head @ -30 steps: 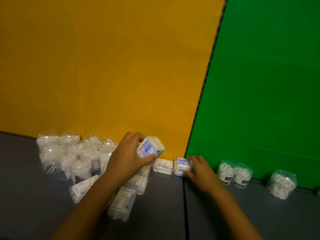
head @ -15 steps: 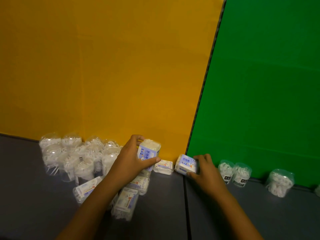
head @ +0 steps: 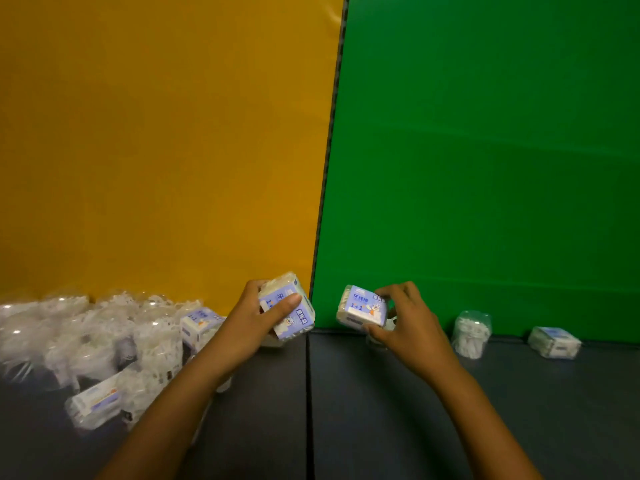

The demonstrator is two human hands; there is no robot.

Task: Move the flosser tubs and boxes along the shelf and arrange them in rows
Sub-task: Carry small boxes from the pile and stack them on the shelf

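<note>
Boxes look light, rigid, slick; our left hand (head: pixel 256 320) and right hand (head: pixel 405 323) each clamp 1 box across its sides.

Staged shop shelf (head: pixel 381 410) – yellow (head: pixel 156 150) and green backdrop panels (head: pixel 485 150)

Both hands have lifted their boxes (head: pixel 287 308) (head: pixel 362 306) rightward off the shelf.

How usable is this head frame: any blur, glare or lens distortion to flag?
Head view: dim overall; the pile of clear tubs at left is smeared by motion blur with small glare spots; the box in the right hand reads fairly sharp; the seam between the backdrops bows, showing wide-angle distortion.
</note>
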